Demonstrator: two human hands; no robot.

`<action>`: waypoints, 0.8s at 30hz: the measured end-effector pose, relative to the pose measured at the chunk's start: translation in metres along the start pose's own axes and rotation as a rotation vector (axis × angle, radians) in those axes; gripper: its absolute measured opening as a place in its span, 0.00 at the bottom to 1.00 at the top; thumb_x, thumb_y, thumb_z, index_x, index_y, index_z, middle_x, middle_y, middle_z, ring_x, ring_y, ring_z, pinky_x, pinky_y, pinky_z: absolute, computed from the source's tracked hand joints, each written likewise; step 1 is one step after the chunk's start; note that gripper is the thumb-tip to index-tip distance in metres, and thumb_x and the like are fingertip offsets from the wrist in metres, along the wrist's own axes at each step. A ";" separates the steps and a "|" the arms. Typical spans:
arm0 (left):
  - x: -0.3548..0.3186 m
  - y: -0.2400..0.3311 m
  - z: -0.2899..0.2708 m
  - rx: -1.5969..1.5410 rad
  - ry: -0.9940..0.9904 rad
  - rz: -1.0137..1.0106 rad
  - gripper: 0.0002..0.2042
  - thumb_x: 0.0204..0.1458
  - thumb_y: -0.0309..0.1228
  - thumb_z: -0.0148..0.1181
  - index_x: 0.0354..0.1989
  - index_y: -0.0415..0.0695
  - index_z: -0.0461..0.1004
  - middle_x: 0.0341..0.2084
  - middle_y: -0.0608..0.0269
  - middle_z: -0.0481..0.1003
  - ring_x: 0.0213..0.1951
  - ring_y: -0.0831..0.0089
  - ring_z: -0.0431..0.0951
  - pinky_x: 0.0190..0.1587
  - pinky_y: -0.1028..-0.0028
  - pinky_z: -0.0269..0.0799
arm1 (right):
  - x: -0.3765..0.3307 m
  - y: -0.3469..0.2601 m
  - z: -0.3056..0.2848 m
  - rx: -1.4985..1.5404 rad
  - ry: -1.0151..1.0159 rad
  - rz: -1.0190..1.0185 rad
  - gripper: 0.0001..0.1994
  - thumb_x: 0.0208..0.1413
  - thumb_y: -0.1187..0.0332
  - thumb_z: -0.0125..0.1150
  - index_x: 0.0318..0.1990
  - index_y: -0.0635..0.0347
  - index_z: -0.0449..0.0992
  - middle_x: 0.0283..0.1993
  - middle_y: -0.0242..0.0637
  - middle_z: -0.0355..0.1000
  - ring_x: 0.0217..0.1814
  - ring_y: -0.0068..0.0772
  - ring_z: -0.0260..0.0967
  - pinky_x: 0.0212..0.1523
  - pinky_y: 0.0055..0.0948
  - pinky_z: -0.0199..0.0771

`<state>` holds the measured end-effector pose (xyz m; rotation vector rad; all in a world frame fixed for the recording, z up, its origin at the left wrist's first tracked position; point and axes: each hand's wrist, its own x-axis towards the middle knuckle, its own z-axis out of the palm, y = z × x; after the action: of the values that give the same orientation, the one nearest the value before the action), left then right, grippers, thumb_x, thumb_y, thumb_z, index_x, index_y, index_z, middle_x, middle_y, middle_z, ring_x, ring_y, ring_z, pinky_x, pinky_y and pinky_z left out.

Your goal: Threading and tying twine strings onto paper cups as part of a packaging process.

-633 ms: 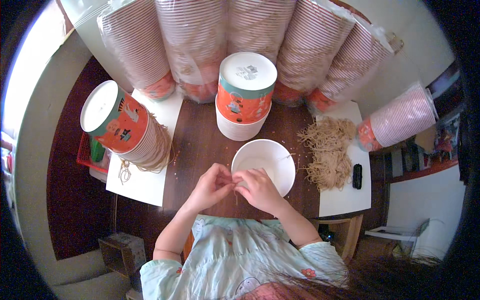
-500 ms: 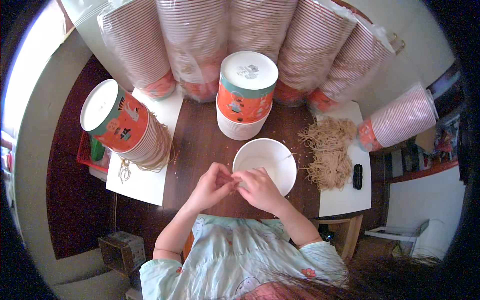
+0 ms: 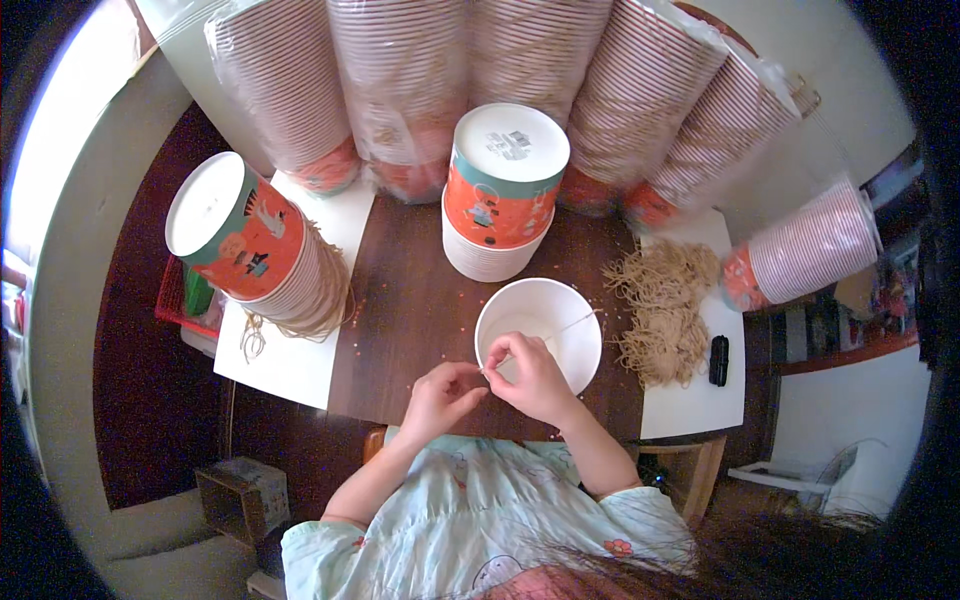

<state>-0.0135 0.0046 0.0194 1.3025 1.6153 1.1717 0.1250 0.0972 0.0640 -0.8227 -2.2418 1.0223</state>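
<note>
A white paper bucket (image 3: 575,352) stands mouth-up at the table's near edge, with a thin string (image 3: 575,322) running across its inside and over the right rim. My right hand (image 3: 530,382) is over the bucket's near left rim, its thumb and forefinger pinched on what looks like the pale end of the string. Close beside it, just left of the bucket, my left hand (image 3: 443,402) has its fingers curled in, fingertips nearly meeting the right hand's. Whatever the left fingers hold is too small to make out.
An upturned stack of orange-and-green printed buckets (image 3: 505,205) stands behind. Another stack (image 3: 250,240), with strings hanging from it, leans at left. Tan strings (image 3: 660,315) lie in a heap at right beside a black object (image 3: 718,360). Wrapped bucket stacks (image 3: 400,90) line the back.
My hands have drawn slightly apart: the left has moved back toward me and the right has lifted its fingers into a clearer pinch. The whole view has shifted slightly.
</note>
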 end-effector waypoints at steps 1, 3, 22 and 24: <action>0.001 0.001 0.004 0.050 0.022 -0.007 0.13 0.41 0.29 0.62 0.36 0.40 0.72 0.23 0.60 0.72 0.22 0.75 0.71 0.27 0.77 0.68 | 0.000 -0.001 0.000 0.014 0.001 0.004 0.13 0.37 0.76 0.60 0.32 0.57 0.63 0.28 0.31 0.68 0.33 0.34 0.67 0.40 0.31 0.61; 0.001 -0.010 0.010 0.041 0.077 0.019 0.12 0.41 0.29 0.62 0.36 0.40 0.72 0.24 0.59 0.73 0.22 0.75 0.72 0.27 0.76 0.69 | -0.001 -0.002 -0.001 0.010 -0.007 -0.001 0.13 0.38 0.76 0.60 0.32 0.57 0.63 0.28 0.32 0.69 0.33 0.34 0.67 0.39 0.31 0.61; 0.010 -0.013 0.017 0.242 0.255 0.200 0.05 0.39 0.26 0.60 0.27 0.42 0.74 0.20 0.60 0.72 0.22 0.69 0.73 0.25 0.75 0.68 | -0.001 0.001 -0.003 0.087 -0.014 0.022 0.11 0.39 0.75 0.60 0.30 0.57 0.64 0.28 0.32 0.68 0.33 0.33 0.67 0.39 0.29 0.61; 0.007 -0.016 0.015 0.140 0.243 0.086 0.05 0.41 0.25 0.59 0.29 0.41 0.74 0.22 0.60 0.73 0.23 0.72 0.74 0.27 0.76 0.69 | -0.001 0.001 -0.004 0.092 -0.013 0.025 0.11 0.39 0.75 0.60 0.30 0.57 0.64 0.28 0.32 0.68 0.33 0.33 0.67 0.39 0.28 0.61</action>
<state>-0.0062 0.0138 -0.0006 1.3705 1.8598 1.3315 0.1280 0.0987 0.0654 -0.8091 -2.1825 1.1360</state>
